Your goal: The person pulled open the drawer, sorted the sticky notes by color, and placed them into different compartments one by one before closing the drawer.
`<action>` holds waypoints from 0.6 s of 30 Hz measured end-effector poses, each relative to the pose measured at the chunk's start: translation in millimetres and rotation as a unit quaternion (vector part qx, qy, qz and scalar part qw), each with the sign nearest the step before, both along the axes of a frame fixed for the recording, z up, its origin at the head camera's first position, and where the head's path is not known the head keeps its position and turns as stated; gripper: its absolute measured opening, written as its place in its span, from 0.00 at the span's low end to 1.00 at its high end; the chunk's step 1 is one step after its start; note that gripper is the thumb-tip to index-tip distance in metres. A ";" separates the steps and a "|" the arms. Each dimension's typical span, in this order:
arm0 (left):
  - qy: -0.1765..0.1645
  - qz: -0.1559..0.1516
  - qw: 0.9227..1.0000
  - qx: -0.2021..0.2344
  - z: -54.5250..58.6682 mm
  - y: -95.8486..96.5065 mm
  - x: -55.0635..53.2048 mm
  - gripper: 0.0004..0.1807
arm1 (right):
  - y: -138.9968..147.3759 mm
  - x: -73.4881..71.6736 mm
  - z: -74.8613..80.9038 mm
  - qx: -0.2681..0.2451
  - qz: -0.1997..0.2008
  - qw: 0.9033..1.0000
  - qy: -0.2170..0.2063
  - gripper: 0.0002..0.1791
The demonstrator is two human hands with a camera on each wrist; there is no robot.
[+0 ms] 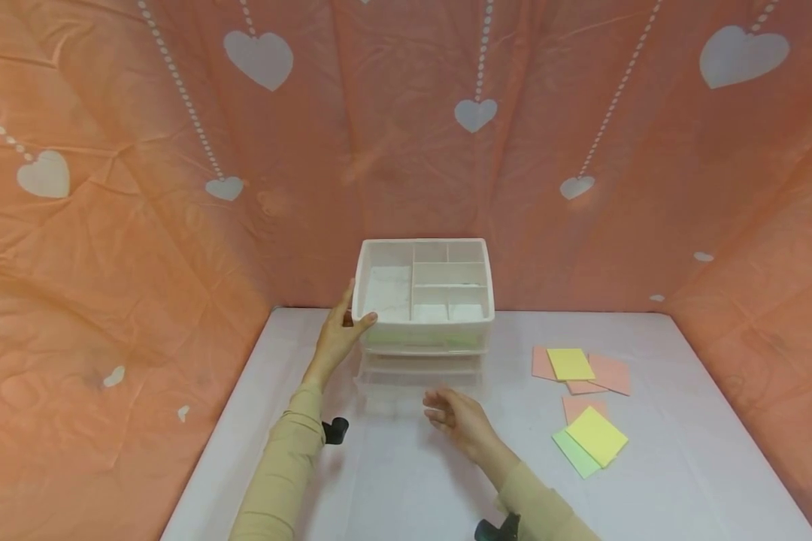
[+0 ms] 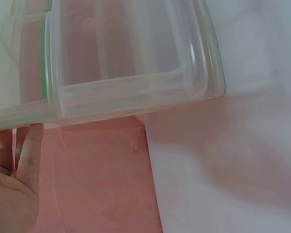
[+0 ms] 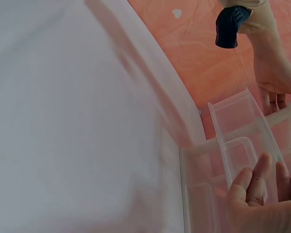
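A white plastic drawer organizer [image 1: 422, 328] with a divided top stands at the table's back edge. One of its clear lower drawers [image 3: 238, 114] is pulled out toward the person. My left hand [image 1: 334, 338] holds the organizer's left side, thumb over the front corner of the top rim. In the left wrist view, straight fingers [image 2: 31, 155] lie against the side wall. Fingers loosely bent and holding nothing, my right hand [image 1: 463, 424] is at the front of the pulled-out drawer and overlaps it in the right wrist view. Something green shows inside the top drawer [image 1: 422, 340].
Right of the organizer lie two loose groups of sticky notes: yellow and pink ones [image 1: 571, 364] behind, then yellow [image 1: 597, 436], green [image 1: 575, 453] and pink ones nearer. An orange curtain [image 1: 406, 150] with white hearts surrounds the white table [image 1: 649, 466] on three sides.
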State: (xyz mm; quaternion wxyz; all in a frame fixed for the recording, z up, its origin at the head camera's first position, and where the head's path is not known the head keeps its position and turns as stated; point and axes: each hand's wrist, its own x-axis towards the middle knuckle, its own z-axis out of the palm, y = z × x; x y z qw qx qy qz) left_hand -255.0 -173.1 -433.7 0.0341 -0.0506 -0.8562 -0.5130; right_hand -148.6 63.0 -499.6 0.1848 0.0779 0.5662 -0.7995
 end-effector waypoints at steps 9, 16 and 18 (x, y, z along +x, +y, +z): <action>0.006 -0.002 1.000 0.015 1.7 0.0 1.1 0.43 | 4.6 13.0 2.5 -0.009 0.027 1.000 -0.007 0.19; 0.004 0.000 1.000 0.011 0.8 0.3 0.4 0.43 | 7.7 22.9 2.3 -0.008 0.038 0.999 -0.015 0.18; 0.004 0.001 1.000 0.009 0.8 0.5 0.0 0.43 | 9.1 24.9 1.5 -0.008 0.039 0.999 -0.017 0.17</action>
